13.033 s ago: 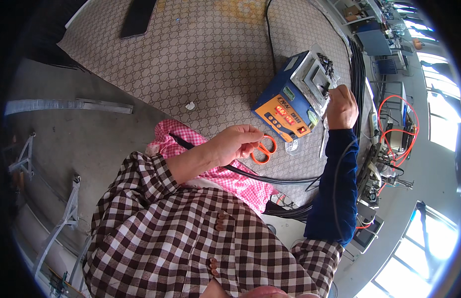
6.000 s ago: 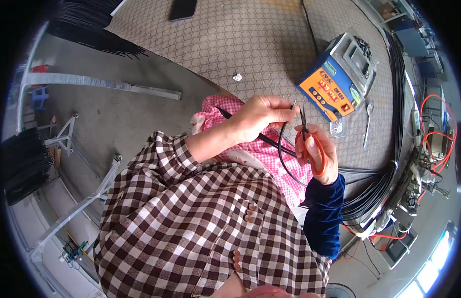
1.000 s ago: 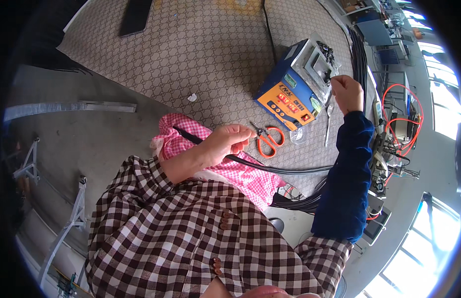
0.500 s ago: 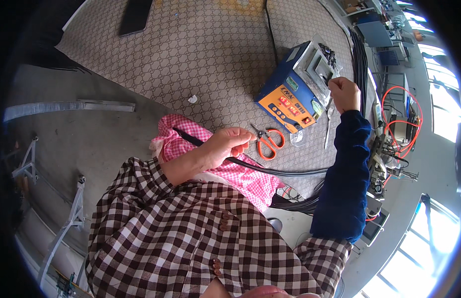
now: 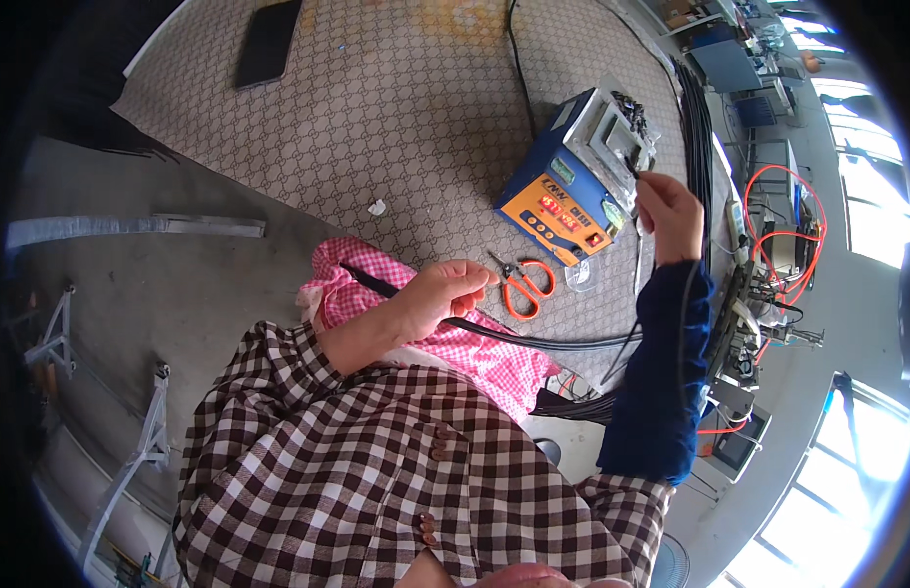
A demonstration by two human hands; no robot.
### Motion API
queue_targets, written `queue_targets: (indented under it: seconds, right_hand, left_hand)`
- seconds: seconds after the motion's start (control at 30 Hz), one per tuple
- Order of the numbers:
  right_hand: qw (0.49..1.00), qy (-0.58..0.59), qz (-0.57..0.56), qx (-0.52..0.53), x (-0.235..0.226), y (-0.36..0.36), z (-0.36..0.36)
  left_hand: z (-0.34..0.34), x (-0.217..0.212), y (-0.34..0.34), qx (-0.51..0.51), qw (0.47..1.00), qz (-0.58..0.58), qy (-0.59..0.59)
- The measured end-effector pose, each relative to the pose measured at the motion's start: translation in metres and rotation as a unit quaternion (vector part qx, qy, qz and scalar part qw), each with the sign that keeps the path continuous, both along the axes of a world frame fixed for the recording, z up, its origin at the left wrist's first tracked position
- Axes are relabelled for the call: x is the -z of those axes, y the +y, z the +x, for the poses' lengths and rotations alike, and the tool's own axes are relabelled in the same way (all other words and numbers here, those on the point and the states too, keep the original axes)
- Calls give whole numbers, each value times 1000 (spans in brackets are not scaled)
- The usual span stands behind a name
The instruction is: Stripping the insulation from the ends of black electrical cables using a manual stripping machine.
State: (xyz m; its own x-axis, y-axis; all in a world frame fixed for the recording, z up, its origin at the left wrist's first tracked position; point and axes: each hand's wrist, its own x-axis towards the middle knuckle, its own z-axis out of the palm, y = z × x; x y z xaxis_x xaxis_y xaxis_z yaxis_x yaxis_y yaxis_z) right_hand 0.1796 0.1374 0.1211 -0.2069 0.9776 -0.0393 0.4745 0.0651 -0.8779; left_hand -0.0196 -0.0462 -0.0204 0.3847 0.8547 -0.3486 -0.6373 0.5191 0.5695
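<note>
Atop the blue box (image 5: 545,157), a square metal well (image 5: 614,133), contents unclear, sits beside heaped dark bits (image 5: 628,108). The right hand (image 5: 675,220) pinches a thin black cable (image 5: 632,170) by the well. Near orange-handled scissors (image 5: 522,287), the left hand's (image 5: 433,298) fingertips press together.

A thin black cable (image 5: 633,171) is pinched at the fingertips of the right hand (image 5: 670,218), its end pointing up and left, over the near right part of the machine's top. The machine (image 5: 553,209) is a blue box with an orange front panel, standing upright and turned at an angle; red digits glow above a row of round buttons. Its metal top has a square recess. Just beside the left hand (image 5: 453,292), a pair of scissors (image 5: 523,287) lies flat, orange handles spread, dark blades pointing up and left.
</note>
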Motion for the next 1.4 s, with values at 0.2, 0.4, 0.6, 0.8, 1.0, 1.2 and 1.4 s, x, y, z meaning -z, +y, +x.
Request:
queue_targets:
  seconds: [0.2, 0.4, 0.6, 0.8, 1.0, 1.2, 1.4]
  right_hand:
    - [968, 240, -66, -25, 15, -45, 18]
    - [947, 309, -81, -36, 25, -76, 32]
    - [936, 343, -77, -33, 31, -101, 38]
    - [933, 351, -83, 2, 31, -126, 37]
    - [922, 367, -116, 40, 28, -148, 28]
    - [915, 374, -141, 54, 37, -162, 22]
    - [905, 386, -163, 66, 42, -173, 17]
  left_hand:
    - [3, 0, 0, 27, 1000, 12, -4]
    - [8, -3, -6, 50, 999, 10, -19]
    - [14, -4, -12, 62, 998, -12, -27]
    - [18, -11, -14, 68, 998, 10, -13]
    - [19, -39, -5, 41, 996, 82, 23]
    - [25, -47, 0, 24, 993, 110, 38]
    - [33, -57, 2, 35, 991, 130, 26]
